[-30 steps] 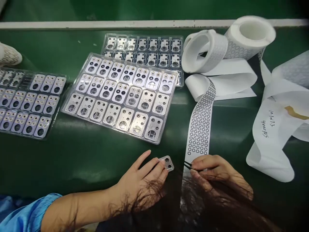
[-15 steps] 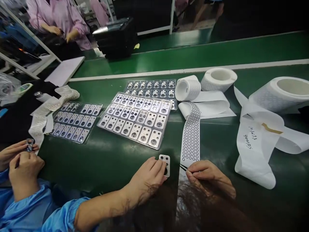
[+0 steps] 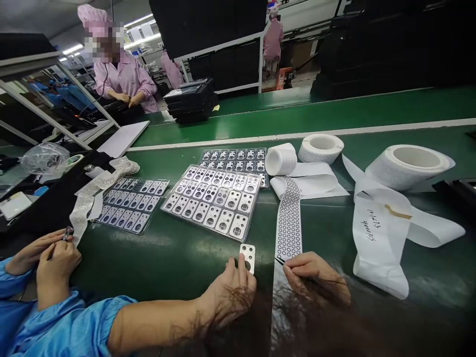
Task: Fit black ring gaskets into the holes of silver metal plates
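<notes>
My left hand point(image 3: 232, 292) is closed on a small white metal plate point(image 3: 251, 252) with round holes, its fingers at the plate's left and lower edge. Black tweezers point(image 3: 280, 261) are pinched in my right hand point(image 3: 316, 277). Their tips touch or hover just at the bottom row of black ring stickers on a white strip point(image 3: 288, 223); I cannot tell which. The strip's lower part, without rings, runs toward me, partly under loose hair. Left of the strip, a clear tray point(image 3: 213, 201) holds rows of similar plates.
More plate trays lie behind point(image 3: 234, 158) and at left point(image 3: 130, 206). White sticker rolls point(image 3: 280, 159) stand at the back, with a larger roll point(image 3: 409, 166) and loose backing point(image 3: 379, 243) at right. A co-worker's hands point(image 3: 59, 253) work at left; another person stands across the bench.
The view has tilted up, showing more of the room. In my left hand the plate has turned flatter toward me, with the fingers lower on it. My right hand still holds the tweezers by the strip.
</notes>
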The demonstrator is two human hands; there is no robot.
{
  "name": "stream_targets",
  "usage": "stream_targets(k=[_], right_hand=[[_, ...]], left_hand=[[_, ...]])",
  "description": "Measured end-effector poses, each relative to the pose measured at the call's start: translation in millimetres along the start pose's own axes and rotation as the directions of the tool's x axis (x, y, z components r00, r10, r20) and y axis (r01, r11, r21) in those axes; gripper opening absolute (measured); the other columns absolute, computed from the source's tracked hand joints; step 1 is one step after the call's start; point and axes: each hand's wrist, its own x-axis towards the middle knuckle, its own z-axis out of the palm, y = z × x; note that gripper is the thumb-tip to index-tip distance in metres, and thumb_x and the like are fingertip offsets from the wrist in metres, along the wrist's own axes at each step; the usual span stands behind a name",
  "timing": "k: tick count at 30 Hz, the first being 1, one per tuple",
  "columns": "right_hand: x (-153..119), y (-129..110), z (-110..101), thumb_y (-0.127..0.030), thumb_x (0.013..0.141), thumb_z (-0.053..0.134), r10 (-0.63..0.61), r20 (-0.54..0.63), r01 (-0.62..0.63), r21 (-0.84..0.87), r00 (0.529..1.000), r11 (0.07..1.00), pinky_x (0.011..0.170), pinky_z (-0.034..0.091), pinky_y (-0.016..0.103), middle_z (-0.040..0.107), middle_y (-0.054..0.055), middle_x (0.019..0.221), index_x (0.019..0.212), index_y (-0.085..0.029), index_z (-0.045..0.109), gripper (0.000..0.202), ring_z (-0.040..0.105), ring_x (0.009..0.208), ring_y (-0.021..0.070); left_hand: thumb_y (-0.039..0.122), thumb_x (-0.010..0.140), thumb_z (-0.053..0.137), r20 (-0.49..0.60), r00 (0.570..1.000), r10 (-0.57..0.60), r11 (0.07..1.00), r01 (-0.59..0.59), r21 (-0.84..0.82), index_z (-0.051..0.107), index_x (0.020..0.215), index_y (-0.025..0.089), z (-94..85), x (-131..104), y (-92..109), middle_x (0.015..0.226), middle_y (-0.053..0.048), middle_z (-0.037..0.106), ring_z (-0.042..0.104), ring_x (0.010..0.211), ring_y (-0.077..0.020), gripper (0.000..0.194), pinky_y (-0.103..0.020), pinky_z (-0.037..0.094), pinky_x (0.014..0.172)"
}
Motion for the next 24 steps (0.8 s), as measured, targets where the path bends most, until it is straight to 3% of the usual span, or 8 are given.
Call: stream_targets(k=[3, 6, 7, 9, 11, 12, 18, 24], right_hand=[[-0.3, 0.2, -7.7, -0.017, 0.092, 0.072, -0.037, -0.017, 0.037, -0.002, 0.999, 0.999, 0.056, 0.065, 0.030, 0.077, -0.004, 0.083, 0.088, -0.031, 0.062, 0.018, 0.076, 0.066, 0.0191], [3.0, -5.8, -13.2, -0.022, 0.099, 0.067, 0.008, 0.026, -0.007, -0.048, 1.000, 0.999, 0.075, 0.070, 0.026, 0.083, -0.003, 0.095, 0.102, -0.033, 0.071, 0.012, 0.081, 0.080, 0.0186], [4.6, -8.6, -13.6, -0.024, 0.101, 0.065, 0.035, 0.054, -0.031, -0.069, 0.998, 0.997, 0.080, 0.070, 0.024, 0.084, -0.002, 0.097, 0.109, -0.033, 0.073, 0.015, 0.082, 0.081, 0.0178], [7.8, -14.1, -12.4, -0.025, 0.103, 0.064, 0.074, 0.129, -0.065, -0.075, 0.989, 0.995, 0.085, 0.069, 0.020, 0.085, -0.002, 0.098, 0.116, -0.033, 0.077, 0.021, 0.082, 0.079, 0.0159], [9.9, -18.5, -9.3, -0.026, 0.102, 0.064, 0.105, 0.221, -0.112, 0.019, 0.969, 0.993, 0.085, 0.067, 0.016, 0.085, -0.003, 0.097, 0.107, -0.033, 0.080, 0.018, 0.083, 0.083, 0.0147], [10.3, -20.1, -7.7, -0.027, 0.102, 0.065, 0.130, 0.271, -0.157, 0.078, 0.954, 0.985, 0.085, 0.066, 0.015, 0.085, -0.003, 0.098, 0.101, -0.034, 0.080, 0.017, 0.082, 0.086, 0.0142], [8.7, -24.7, -6.4, -0.044, 0.102, 0.067, 0.351, 0.510, -0.515, 0.223, 0.785, 0.827, 0.069, 0.063, 0.013, 0.084, -0.002, 0.095, 0.093, -0.039, 0.085, 0.020, 0.079, 0.079, 0.0141], [11.9, -29.1, -7.4, -0.051, 0.101, 0.068, 0.407, 0.524, -0.575, 0.206, 0.748, 0.792, 0.065, 0.061, 0.011, 0.085, -0.001, 0.090, 0.091, -0.041, 0.087, 0.024, 0.077, 0.072, 0.0127]], left_hand=[[0.014, 0.091, 0.065, -0.096, 0.978, -0.187, 0.949, 0.154, -0.276, 0.082, 0.096, 0.016, -2.6, -7.4, -16.9, 0.109, -0.009, 0.087, 0.080, 0.068, -0.0158, 0.018, -0.032, 0.069, 0.085], [0.013, 0.100, 0.056, -0.015, 0.932, -0.363, 0.811, 0.308, -0.497, 0.079, 0.102, 0.020, -8.7, -24.9, -33.0, 0.093, 0.001, 0.087, 0.078, 0.068, -0.0109, 0.024, -0.022, 0.066, 0.076], [0.015, 0.104, 0.050, 0.092, 0.880, -0.465, 0.629, 0.401, -0.666, 0.077, 0.103, 0.020, -11.2, -31.1, -34.9, 0.090, 0.002, 0.086, 0.079, 0.068, -0.0111, 0.027, -0.021, 0.064, 0.072], [0.026, 0.107, 0.049, 0.440, 0.717, -0.540, -0.056, 0.491, -0.869, 0.072, 0.099, 0.020, -16.0, -40.0, -31.6, 0.088, 0.002, 0.086, 0.077, 0.060, -0.0140, 0.025, -0.026, 0.061, 0.062], [0.039, 0.101, 0.060, 0.717, 0.584, -0.380, -0.671, 0.359, -0.648, 0.068, 0.090, 0.019, -20.1, -42.0, -21.3, 0.086, 0.001, 0.086, 0.074, 0.054, -0.0169, 0.025, -0.033, 0.058, 0.060], [0.042, 0.097, 0.066, 0.778, 0.548, -0.307, -0.805, 0.286, -0.519, 0.068, 0.086, 0.019, -22.2, -40.4, -15.5, 0.083, 0.001, 0.085, 0.073, 0.053, -0.0175, 0.026, -0.035, 0.056, 0.061], [0.038, 0.086, 0.082, 0.854, 0.477, -0.206, -0.952, 0.104, -0.288, 0.072, 0.078, 0.019, -36.2, -18.7, -4.2, 0.073, 0.006, 0.081, 0.071, 0.052, -0.0140, 0.024, -0.032, 0.053, 0.065], [0.051, 0.071, 0.095, 0.861, 0.439, -0.258, -0.943, 0.079, -0.323, 0.068, 0.076, 0.017, -36.4, -8.6, -1.2, 0.075, 0.000, 0.083, 0.068, 0.044, -0.0143, 0.044, -0.027, 0.054, 0.057]])
